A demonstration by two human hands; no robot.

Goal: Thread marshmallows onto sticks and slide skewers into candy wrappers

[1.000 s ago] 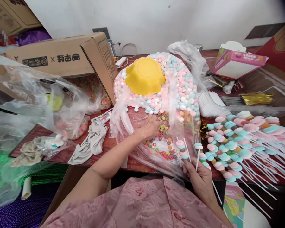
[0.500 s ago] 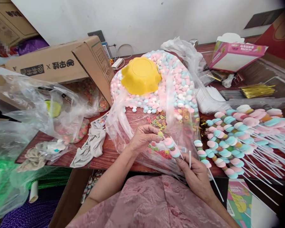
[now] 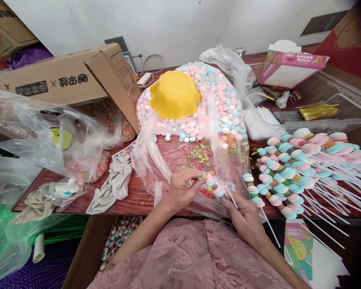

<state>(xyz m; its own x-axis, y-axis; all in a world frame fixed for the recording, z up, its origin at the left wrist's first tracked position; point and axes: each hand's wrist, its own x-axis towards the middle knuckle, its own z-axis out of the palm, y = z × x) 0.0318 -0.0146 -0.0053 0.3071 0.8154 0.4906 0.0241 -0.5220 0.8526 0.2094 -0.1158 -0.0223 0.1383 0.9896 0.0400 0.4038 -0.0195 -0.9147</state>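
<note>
My right hand is closed around the white stick of a candy skewer, whose upper end carries pink and blue marshmallows with gummy rings between them. At the skewer's tip, my left hand pinches a yellow-green gummy ring between thumb and fingers. Behind the hands, an opened clear plastic bag holds loose gummy rings and a large heap of pink, white and blue marshmallows. An upturned yellow bowl rests on that heap.
Many finished candy skewers lie piled on the table's right side, sticks over the front edge. White sticks and gold ties lie behind them. A cardboard box, a plastic bag and a grey cloth stand or lie left.
My left hand has moved slightly down, bringing the gummy ring from just short of the skewer to its tip. The skewer now lies at a lower slant. The camera view has shifted a little.
</note>
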